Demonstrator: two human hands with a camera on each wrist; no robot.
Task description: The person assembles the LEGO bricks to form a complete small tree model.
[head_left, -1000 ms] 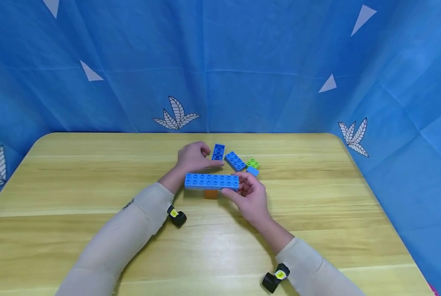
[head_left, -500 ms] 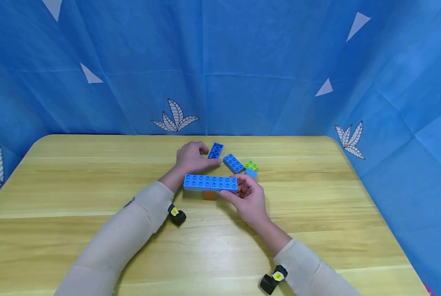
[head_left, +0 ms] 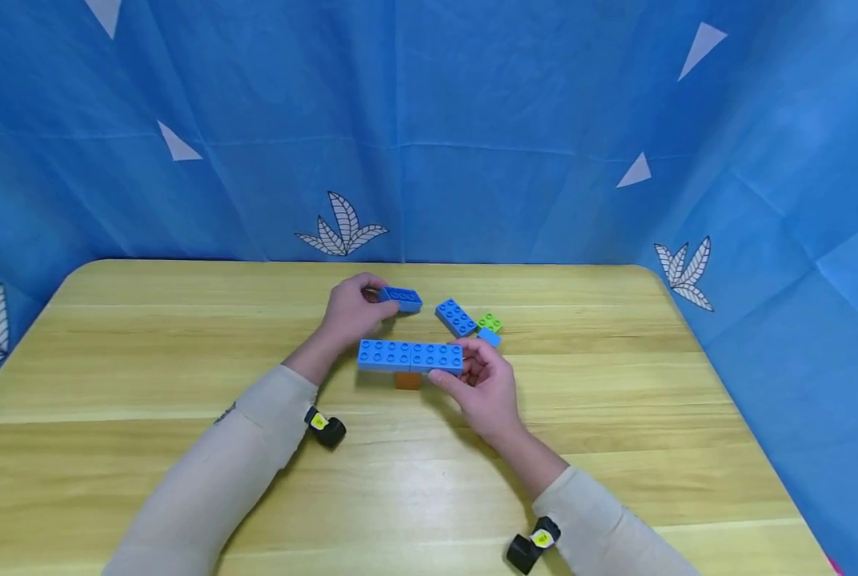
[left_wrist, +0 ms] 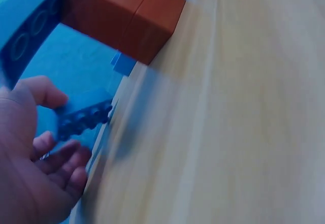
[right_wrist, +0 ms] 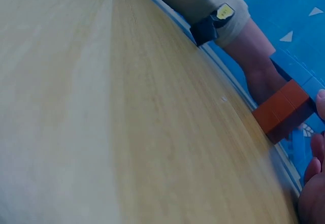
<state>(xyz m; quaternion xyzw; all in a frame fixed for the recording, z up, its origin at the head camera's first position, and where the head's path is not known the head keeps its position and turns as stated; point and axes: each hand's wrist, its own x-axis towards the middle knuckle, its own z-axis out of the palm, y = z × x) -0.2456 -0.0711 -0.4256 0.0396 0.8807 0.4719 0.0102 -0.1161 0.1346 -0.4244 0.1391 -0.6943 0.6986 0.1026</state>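
Observation:
My left hand (head_left: 351, 310) pinches a dark blue brick (head_left: 401, 298) and holds it lifted above the table, behind the build; the left wrist view shows the same brick (left_wrist: 81, 116) between thumb and fingers. A long light blue beam (head_left: 410, 355) sits on an orange block (head_left: 408, 381). My right hand (head_left: 481, 384) grips the beam's right end. In the right wrist view the orange block (right_wrist: 281, 111) stands under the beam, with my fingertips (right_wrist: 315, 183) at the frame's right edge.
A loose blue brick (head_left: 456, 317), a small green brick (head_left: 490, 322) and a small light blue piece (head_left: 489, 337) lie just behind my right hand. The wooden table (head_left: 148, 384) is ringed by a blue patterned cloth backdrop (head_left: 472, 120).
My left hand has picked the dark blue brick up off the table and drawn it left, turning it sideways. My right hand and the beam have stayed put.

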